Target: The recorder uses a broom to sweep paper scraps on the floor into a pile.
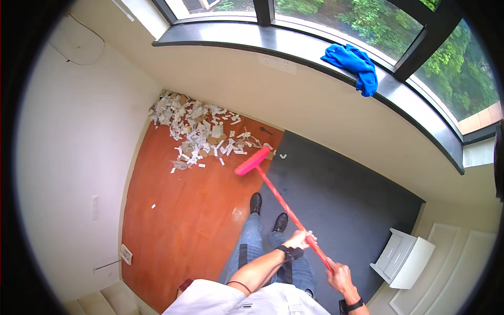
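A broom with a red handle [284,206] and a pink head [254,160] slants from my body up and to the left. Partway down the handle, my left hand [299,240] is closed around it. My right hand [340,276] grips the handle close to its upper end, nearer my body. The broom head is at the border between the wood-coloured floor [173,220] and the dark grey floor [336,184]. Just beyond it lies a heap of white paper scraps [197,126] mixed with brown pieces, spread into the far left corner.
A small white cabinet [403,258] stands against the right wall. On the black windowsill [226,35] lies a crumpled blue cloth [353,65]. A white socket box [126,254] sits by the left wall. My shoes [255,203] are near the floor border, and one stray scrap [153,206] lies apart.
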`<action>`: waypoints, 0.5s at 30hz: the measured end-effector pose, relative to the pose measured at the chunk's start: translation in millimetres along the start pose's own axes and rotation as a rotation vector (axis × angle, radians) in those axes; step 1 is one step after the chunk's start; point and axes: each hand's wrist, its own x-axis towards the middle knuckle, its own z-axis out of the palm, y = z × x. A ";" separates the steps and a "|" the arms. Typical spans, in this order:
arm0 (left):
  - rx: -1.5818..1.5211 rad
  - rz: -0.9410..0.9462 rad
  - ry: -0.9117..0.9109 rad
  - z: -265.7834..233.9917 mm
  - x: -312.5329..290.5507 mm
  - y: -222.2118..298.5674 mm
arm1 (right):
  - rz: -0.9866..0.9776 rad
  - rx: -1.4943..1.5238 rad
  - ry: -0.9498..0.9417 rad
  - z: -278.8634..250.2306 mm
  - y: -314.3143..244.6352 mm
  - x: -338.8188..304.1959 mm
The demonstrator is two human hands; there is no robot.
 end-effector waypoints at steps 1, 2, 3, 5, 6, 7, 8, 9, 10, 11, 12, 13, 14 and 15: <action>-0.022 -0.053 -0.007 11.7 8.5 -14.5 | 0.042 0.020 0.050 -0.9 9.0 -11.7; 0.014 -0.047 -0.049 20.8 13.3 -30.5 | 0.079 0.038 0.097 -2.9 16.7 -23.1; 0.036 -0.079 -0.032 31.1 18.4 -43.4 | 0.083 0.028 0.089 -6.4 22.3 -33.5; 0.084 -0.165 -0.016 47.4 22.8 -63.2 | 0.207 0.064 0.084 -14.5 25.2 -51.1; 0.107 -0.205 -0.037 53.5 22.5 -70.0 | 0.206 0.059 0.088 -20.1 23.7 -57.3; 0.130 -0.243 -0.059 59.6 21.7 -73.3 | 0.219 0.069 0.102 -27.1 20.4 -61.0; 0.123 -0.264 -0.097 64.7 19.2 -74.9 | 0.247 0.058 0.111 -34.9 15.1 -62.9; 0.114 -0.266 -0.102 70.6 17.5 -72.6 | 0.235 0.069 0.105 -43.3 7.9 -62.3; 0.115 -0.273 -0.074 77.3 14.7 -68.7 | 0.262 0.078 0.101 -52.3 -1.0 -58.5; 0.122 -0.280 -0.046 83.3 10.2 -62.9 | 0.292 0.090 0.101 -60.5 -13.5 -53.6; 0.107 -0.256 -0.044 88.8 5.7 -53.4 | 0.304 0.118 0.137 -71.1 -24.5 -40.8; 0.112 -0.257 -0.050 94.4 1.0 -41.0 | 0.308 0.115 0.144 -82.2 -41.2 -32.1; 0.045 -0.218 -0.056 100.8 -3.1 -27.3 | 0.367 0.024 0.106 -97.5 -56.6 -20.7; -0.024 -0.180 -0.061 107.0 -6.6 -12.2 | 0.424 -0.082 0.065 -113.9 -73.5 -9.3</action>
